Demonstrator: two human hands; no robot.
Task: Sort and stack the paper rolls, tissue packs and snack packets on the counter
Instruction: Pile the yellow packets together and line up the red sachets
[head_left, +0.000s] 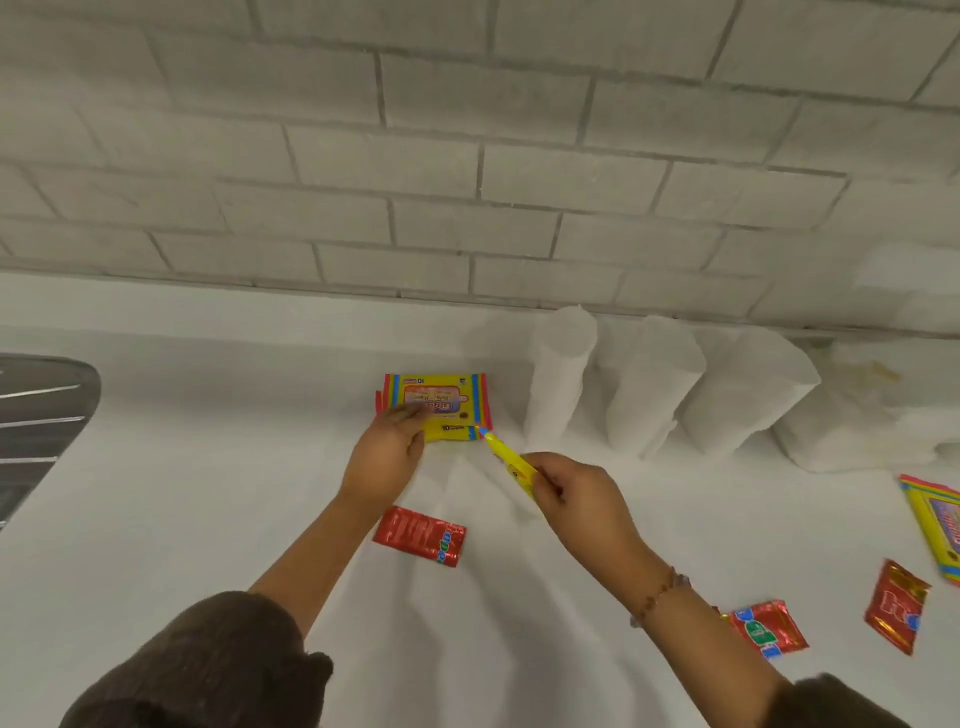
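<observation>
A small stack of yellow tissue packs lies flat on the white counter near the wall. My left hand rests its fingers on the stack's near left corner. My right hand pinches another yellow tissue pack, held edge-on and tilted, its far tip touching the stack's near right corner. Three white paper rolls stand side by side against the wall to the right. Red snack packets lie loose: one between my forearms, two at the right.
One more yellow tissue pack lies at the right edge of view. A white tissue bundle sits beyond the rolls. A metal sink is at the far left. The white brick wall bounds the counter at the back.
</observation>
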